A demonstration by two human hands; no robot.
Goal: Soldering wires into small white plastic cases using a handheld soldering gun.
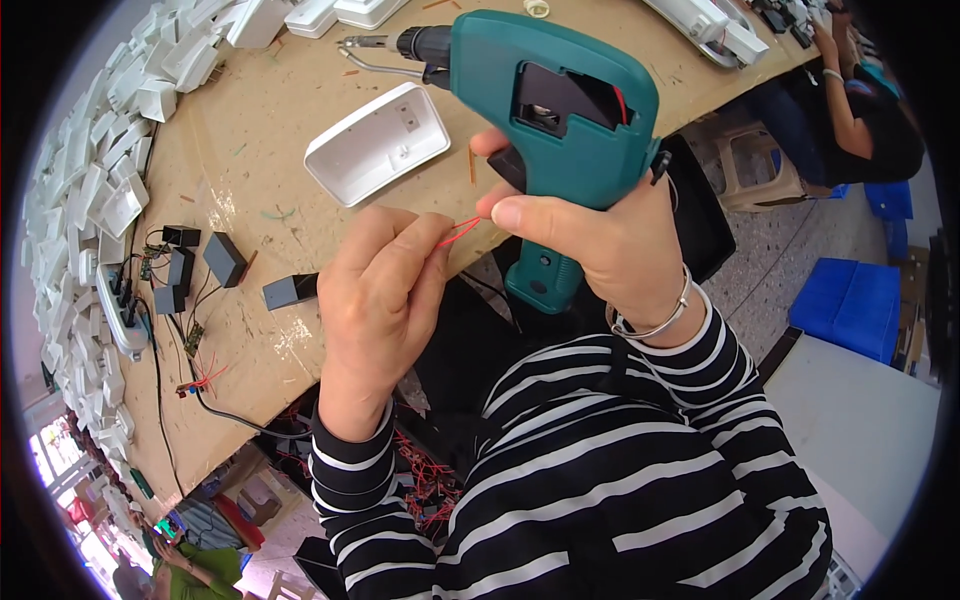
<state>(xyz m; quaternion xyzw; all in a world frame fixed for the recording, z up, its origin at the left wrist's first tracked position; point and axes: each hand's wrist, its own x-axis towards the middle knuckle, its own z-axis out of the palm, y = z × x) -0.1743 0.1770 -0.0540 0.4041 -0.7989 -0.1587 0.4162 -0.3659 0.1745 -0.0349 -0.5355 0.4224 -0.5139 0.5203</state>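
My right hand (622, 245) is wrapped round the handle of a teal soldering gun (590, 165), whose black nozzle and thin bent metal tube point left over the table. Between my two hands run thin red wires (460, 232). The fingertips of my left hand (375, 285) are closed on them, while my right thumb is at their other end. Beyond my left hand lies a white plastic housing (345, 182), its hollow side up. A small black box (286, 292) sits right beside my left hand, partly hidden by it.
White plastic housings (125, 205) are heaped along the table's left edge. Black blocks (226, 258), a power strip (122, 310) and cables occupy the left side. Red wires (430, 470) fill a container below. A blue bin (845, 310) stands at right; other people work at the edges.
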